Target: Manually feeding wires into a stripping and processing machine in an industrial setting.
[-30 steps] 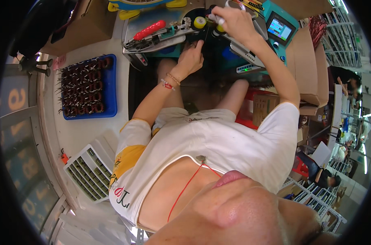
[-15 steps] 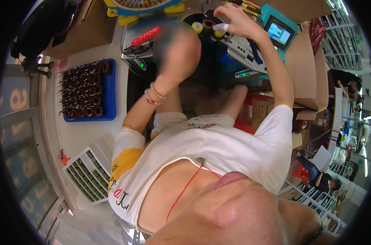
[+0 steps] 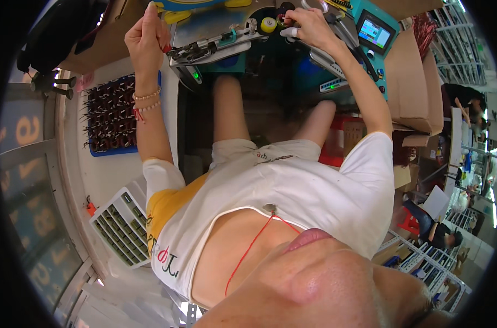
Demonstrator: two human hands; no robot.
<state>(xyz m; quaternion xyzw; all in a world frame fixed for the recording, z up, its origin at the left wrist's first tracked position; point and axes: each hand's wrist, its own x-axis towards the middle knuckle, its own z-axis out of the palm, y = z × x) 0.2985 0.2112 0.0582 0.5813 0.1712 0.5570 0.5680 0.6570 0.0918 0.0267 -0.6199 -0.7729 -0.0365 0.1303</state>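
Note:
My left hand (image 3: 149, 41) is closed around the red handle (image 3: 166, 49) of a metal clamp arm (image 3: 215, 48), at the left side of a teal machine; only a bit of the handle shows. My right hand (image 3: 314, 30) reaches to the machine's far middle, a white cover on one finger (image 3: 289, 33). Its fingertips are pinched on a dark wire-wound ring (image 3: 282, 21), mostly hidden by them. Beside the ring stands a yellow roller (image 3: 268, 25). Right of that hand is the machine's control box with a lit screen (image 3: 374, 34).
On the left bench, a blue tray (image 3: 114, 152) holds rows of dark wound coils (image 3: 110, 115). Nearer lies a white compartment tray (image 3: 144, 261) with greenish pieces. Cardboard boxes (image 3: 418, 82) stand at the right. Two people (image 3: 442, 235) sit farther right.
My left hand has swung left, from in front of the machine onto the red handle, and the handle has moved left too. My right hand has lowered and closed its fingers at the ring.

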